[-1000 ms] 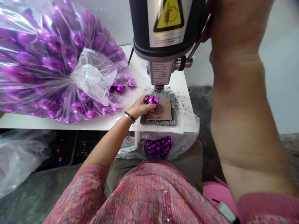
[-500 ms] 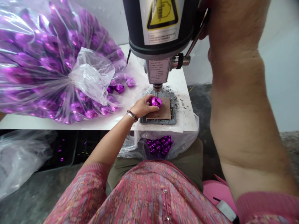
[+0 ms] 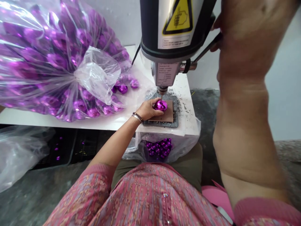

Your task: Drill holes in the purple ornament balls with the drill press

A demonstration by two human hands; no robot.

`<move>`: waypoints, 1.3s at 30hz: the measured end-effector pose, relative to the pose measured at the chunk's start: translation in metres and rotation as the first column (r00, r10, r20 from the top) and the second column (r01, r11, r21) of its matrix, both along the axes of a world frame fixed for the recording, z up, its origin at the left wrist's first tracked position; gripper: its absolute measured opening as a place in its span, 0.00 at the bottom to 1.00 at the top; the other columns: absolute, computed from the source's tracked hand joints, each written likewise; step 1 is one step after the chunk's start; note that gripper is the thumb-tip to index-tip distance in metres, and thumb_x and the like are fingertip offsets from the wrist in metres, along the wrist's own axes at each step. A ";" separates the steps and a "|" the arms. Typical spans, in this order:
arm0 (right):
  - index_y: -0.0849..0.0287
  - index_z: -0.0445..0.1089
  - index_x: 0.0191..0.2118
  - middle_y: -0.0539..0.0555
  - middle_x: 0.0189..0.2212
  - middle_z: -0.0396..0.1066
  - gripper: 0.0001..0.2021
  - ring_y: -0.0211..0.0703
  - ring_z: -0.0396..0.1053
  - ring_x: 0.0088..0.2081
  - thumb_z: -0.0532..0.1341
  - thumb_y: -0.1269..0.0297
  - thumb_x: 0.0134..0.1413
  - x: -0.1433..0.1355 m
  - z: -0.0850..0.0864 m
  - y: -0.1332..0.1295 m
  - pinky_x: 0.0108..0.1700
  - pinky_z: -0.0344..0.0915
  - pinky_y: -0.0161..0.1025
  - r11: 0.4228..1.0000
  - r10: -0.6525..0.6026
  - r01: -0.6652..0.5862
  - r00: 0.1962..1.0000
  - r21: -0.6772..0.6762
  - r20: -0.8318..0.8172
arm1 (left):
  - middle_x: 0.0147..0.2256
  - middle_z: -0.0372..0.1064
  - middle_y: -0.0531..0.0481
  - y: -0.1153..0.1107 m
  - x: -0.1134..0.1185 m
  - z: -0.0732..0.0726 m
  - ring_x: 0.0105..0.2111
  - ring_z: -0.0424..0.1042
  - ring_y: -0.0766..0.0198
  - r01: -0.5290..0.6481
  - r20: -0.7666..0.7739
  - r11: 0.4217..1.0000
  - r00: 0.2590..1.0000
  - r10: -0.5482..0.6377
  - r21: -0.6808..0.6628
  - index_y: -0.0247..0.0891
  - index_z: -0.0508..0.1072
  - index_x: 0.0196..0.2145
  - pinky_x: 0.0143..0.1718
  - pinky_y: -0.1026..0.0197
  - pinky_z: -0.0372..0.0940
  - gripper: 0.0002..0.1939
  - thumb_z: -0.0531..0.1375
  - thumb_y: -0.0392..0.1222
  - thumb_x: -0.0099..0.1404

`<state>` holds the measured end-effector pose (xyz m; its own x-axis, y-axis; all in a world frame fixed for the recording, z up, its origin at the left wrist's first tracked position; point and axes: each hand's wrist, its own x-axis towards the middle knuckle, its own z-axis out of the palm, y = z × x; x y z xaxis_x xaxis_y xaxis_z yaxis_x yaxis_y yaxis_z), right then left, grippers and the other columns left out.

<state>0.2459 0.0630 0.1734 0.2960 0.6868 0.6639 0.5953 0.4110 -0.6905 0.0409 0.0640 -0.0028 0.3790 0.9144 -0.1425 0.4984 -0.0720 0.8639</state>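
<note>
My left hand (image 3: 150, 109) pinches a shiny purple faceted ball (image 3: 161, 106) between thumb and fingers, on a brown board (image 3: 168, 116) lying on the grey metal base (image 3: 176, 121). Right above the ball is the thin bit of a drill press (image 3: 163, 89), its tip at or very near the ball's top. At the upper right, my right hand (image 3: 217, 31) is wrapped round the machine's lever handle (image 3: 204, 50); most of this hand is cut off or hidden behind my wrist.
A big clear bag of purple balls (image 3: 54, 62) fills the left of the white table (image 3: 105, 123). Dark shavings surround the base. An open plastic bag with small purple balls (image 3: 160, 147) hangs at the table's front edge, above my lap.
The view has shifted, so the machine and table appear a little further right. My right hand and the lever sit lower against the machine. The left hand still holds the ball under the bit.
</note>
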 end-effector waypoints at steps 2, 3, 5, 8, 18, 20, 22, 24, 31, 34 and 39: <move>0.60 0.47 0.29 0.48 0.27 0.48 0.14 0.19 0.52 0.30 0.50 0.63 0.65 -0.004 -0.005 -0.022 0.42 0.60 0.28 1.000 0.018 -0.019 0.999 0.025 0.036 | 0.45 0.81 0.47 -0.001 0.000 0.000 0.44 0.77 0.58 0.006 -0.002 1.000 1.000 -0.006 0.007 0.33 0.77 0.62 0.53 0.58 0.70 0.40 0.74 0.40 0.50; 0.61 0.48 0.28 0.48 0.27 0.48 0.12 0.19 0.49 0.30 0.51 0.66 0.63 -0.005 -0.008 -0.032 0.43 0.57 0.28 0.999 0.025 -0.027 0.997 0.032 0.068 | 0.45 0.81 0.48 -0.001 0.000 0.000 0.44 0.76 0.58 0.006 -0.004 1.000 1.000 -0.006 0.006 0.33 0.77 0.62 0.52 0.58 0.71 0.40 0.74 0.40 0.50; 0.62 0.48 0.28 0.47 0.26 0.47 0.11 0.19 0.45 0.30 0.52 0.71 0.60 -0.007 -0.016 -0.049 0.41 0.53 0.26 0.999 0.031 -0.035 0.993 0.033 0.117 | 0.45 0.80 0.49 -0.002 -0.001 -0.001 0.43 0.76 0.58 0.007 -0.010 1.000 1.000 -0.007 -0.008 0.33 0.76 0.63 0.51 0.59 0.71 0.41 0.73 0.41 0.50; 0.64 0.50 0.29 0.47 0.27 0.47 0.10 0.17 0.44 0.30 0.51 0.72 0.62 -0.007 -0.033 -0.066 0.38 0.50 0.23 0.999 0.017 -0.024 0.988 0.045 0.156 | 0.44 0.80 0.51 -0.001 -0.001 -0.004 0.43 0.77 0.59 0.016 -0.009 1.000 1.000 -0.016 -0.017 0.36 0.74 0.65 0.51 0.59 0.71 0.43 0.73 0.41 0.51; 0.66 0.63 0.35 0.46 0.30 0.59 0.14 0.17 0.57 0.32 0.51 0.61 0.70 -0.004 -0.085 -0.072 0.40 0.59 0.22 0.967 -0.107 0.041 0.961 0.250 0.256 | 0.49 0.80 0.49 0.000 0.000 -0.009 0.48 0.78 0.55 -0.003 -0.006 1.000 1.000 0.003 0.007 0.35 0.74 0.65 0.57 0.56 0.70 0.43 0.74 0.42 0.50; 0.66 0.63 0.35 0.46 0.30 0.60 0.15 0.17 0.58 0.32 0.51 0.60 0.70 -0.004 -0.090 -0.071 0.40 0.59 0.23 0.955 -0.126 0.050 0.961 0.291 0.246 | 0.48 0.80 0.49 0.001 -0.001 -0.011 0.48 0.78 0.56 -0.004 0.002 1.000 1.000 0.004 0.008 0.36 0.74 0.64 0.56 0.56 0.70 0.43 0.74 0.42 0.50; 0.66 0.64 0.35 0.46 0.29 0.60 0.15 0.18 0.58 0.32 0.52 0.59 0.70 -0.004 -0.096 -0.068 0.39 0.59 0.23 0.943 -0.131 0.047 0.962 0.329 0.238 | 0.48 0.80 0.50 0.001 0.000 -0.013 0.48 0.77 0.56 -0.006 0.022 1.000 1.000 0.006 0.005 0.37 0.75 0.64 0.57 0.56 0.70 0.42 0.74 0.41 0.50; 0.65 0.64 0.36 0.46 0.28 0.60 0.14 0.18 0.59 0.31 0.52 0.60 0.70 -0.004 -0.101 -0.066 0.38 0.59 0.24 0.931 -0.128 0.036 0.964 0.363 0.232 | 0.49 0.80 0.50 0.001 0.000 -0.014 0.48 0.77 0.56 -0.010 0.033 1.000 0.999 0.010 0.003 0.38 0.76 0.63 0.57 0.56 0.70 0.41 0.74 0.41 0.50; 0.63 0.63 0.37 0.47 0.30 0.63 0.09 0.21 0.62 0.33 0.53 0.63 0.68 -0.005 -0.122 -0.055 0.38 0.61 0.27 0.892 -0.122 0.024 0.974 0.451 0.191 | 0.46 0.80 0.49 -0.006 0.002 -0.002 0.47 0.77 0.56 -0.002 -0.004 1.000 1.000 0.002 0.016 0.34 0.77 0.62 0.54 0.58 0.70 0.39 0.74 0.38 0.51; 0.62 0.60 0.36 0.47 0.29 0.62 0.10 0.22 0.64 0.32 0.52 0.61 0.68 -0.009 -0.133 -0.054 0.38 0.62 0.28 0.884 -0.098 0.007 0.981 0.467 0.170 | 0.44 0.80 0.50 -0.009 0.001 0.002 0.44 0.77 0.56 -0.007 0.005 1.000 1.000 0.007 0.017 0.33 0.77 0.61 0.50 0.59 0.70 0.37 0.74 0.39 0.52; 0.63 0.57 0.32 0.47 0.26 0.58 0.14 0.22 0.59 0.30 0.50 0.59 0.68 -0.011 -0.101 -0.049 0.36 0.56 0.28 0.896 -0.137 0.091 0.988 0.435 0.075 | 0.45 0.79 0.51 -0.008 0.002 -0.004 0.45 0.76 0.57 0.015 0.036 1.000 0.999 -0.014 -0.007 0.34 0.76 0.62 0.50 0.59 0.70 0.37 0.73 0.39 0.53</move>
<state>0.2354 0.0139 0.0723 0.2705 0.2937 0.9168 0.7133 0.5785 -0.3958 0.0424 0.0564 -0.0069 0.3972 0.9077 -0.1351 0.4659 -0.0726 0.8818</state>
